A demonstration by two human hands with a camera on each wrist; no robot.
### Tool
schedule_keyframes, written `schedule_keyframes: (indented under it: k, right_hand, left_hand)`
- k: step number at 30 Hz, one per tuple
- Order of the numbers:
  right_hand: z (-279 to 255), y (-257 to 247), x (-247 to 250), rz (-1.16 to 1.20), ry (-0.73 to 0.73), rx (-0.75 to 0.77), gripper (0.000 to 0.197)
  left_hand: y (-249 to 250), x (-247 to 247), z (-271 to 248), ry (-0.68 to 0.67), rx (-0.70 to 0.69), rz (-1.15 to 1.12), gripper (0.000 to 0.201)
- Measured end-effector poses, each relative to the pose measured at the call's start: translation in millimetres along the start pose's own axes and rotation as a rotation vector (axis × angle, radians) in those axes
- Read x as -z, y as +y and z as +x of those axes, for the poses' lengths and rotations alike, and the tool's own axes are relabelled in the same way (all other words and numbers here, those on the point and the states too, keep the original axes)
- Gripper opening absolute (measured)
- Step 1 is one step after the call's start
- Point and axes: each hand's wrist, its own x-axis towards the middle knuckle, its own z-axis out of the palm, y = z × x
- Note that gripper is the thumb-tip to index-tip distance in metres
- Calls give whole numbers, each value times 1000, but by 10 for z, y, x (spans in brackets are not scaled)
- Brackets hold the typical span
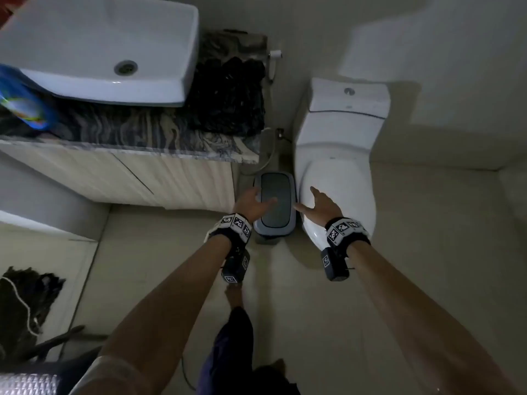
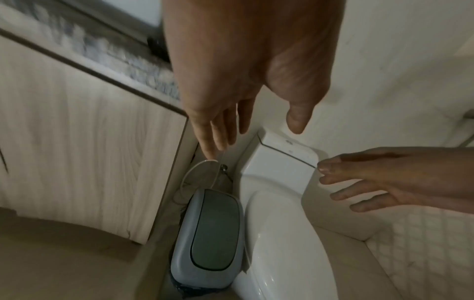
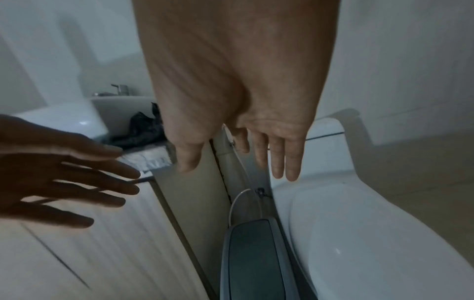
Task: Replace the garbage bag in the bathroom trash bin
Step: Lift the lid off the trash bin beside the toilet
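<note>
A grey trash bin [image 1: 275, 206] with a dark swing lid stands on the floor, wedged between the vanity cabinet and the toilet. My left hand [image 1: 263, 196] hovers over the bin's left side, fingers spread and holding nothing. Over the toilet lid, just right of the bin, my right hand [image 1: 306, 199] is spread open too. The left wrist view shows the bin [image 2: 212, 239] below my left hand [image 2: 264, 121], not touching it. In the right wrist view my right hand [image 3: 233, 170] is above the bin [image 3: 254, 263]. A crumpled black garbage bag [image 1: 228, 95] lies on the counter beside the sink.
The white toilet [image 1: 342, 155] presses close on the bin's right, the wood-fronted vanity cabinet [image 1: 171, 178] on its left. A white sink [image 1: 99, 47] and a blue packet [image 1: 22, 101] sit on the marble counter. A hose [image 1: 268, 155] hangs behind the bin. A dark bundle [image 1: 25, 303] lies lower left.
</note>
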Motion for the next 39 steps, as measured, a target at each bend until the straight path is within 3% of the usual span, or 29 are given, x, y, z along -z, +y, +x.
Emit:
schedule_keyframes:
  k: [7,11,15,18,25,34,39]
  right_hand:
    - [1210,161,-559,186,-29,-96,90]
    - [1874,446,-1037,283,-26,-140,93]
    - [2426,808,-1491,381,-19,-178,99]
    - [2754,1066,-1733,461,2,-190,100]
    - [3092,1388,-2159,475,-53,-157,115]
    - [3110,1653,-2462,642,-72,-235,105]
    - [3041,1703,-2514,616,-5,-143,108]
  left_hand:
    - [-588,-173,1342,-46,33,-31,63]
    - [-1036,-470,2066,-84,47,-43,77]
    - [-1422,-846,2627,-86,75,-93,72]
    - [-1703,-1124,2942,-110,124,-157,87]
    - [-2062,-1559,3260,-217,154,-192,107]
    - [-2398,-1933,3285,-139,169,-315,111]
    - [-2482,-1976,3203,-74,81,-322,107]
